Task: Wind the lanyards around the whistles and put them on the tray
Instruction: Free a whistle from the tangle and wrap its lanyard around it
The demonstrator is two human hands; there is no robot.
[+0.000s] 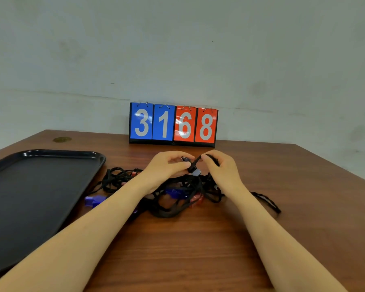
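Your left hand (169,165) curls its fingers around a small whistle (195,171), whose pale grey end pokes out just below your fingertips; the rest of its body is hidden, so its colour is hard to tell. Your right hand (219,167) pinches a black lanyard (196,161) between thumb and fingers, and that strap runs taut from the pinch down to the whistle in your left hand. Both hands are raised a little above the table, close together but not touching.

Directly beneath them lies a tangled pile of black lanyards (177,199) on the wooden table (188,249). Within the tangle you can see a blue whistle (94,200) at the left edge, another blue whistle (175,192) near the middle, and a red whistle (196,200) just right of it. A loose strap end (268,202) trails out to the right of the pile.

To the left of the pile sits the black tray (30,197), its near right rim close to the left blue whistle. At the far edge of the table, against the wall, stands a flip scoreboard (173,124) reading 31 in blue and 68 in red.
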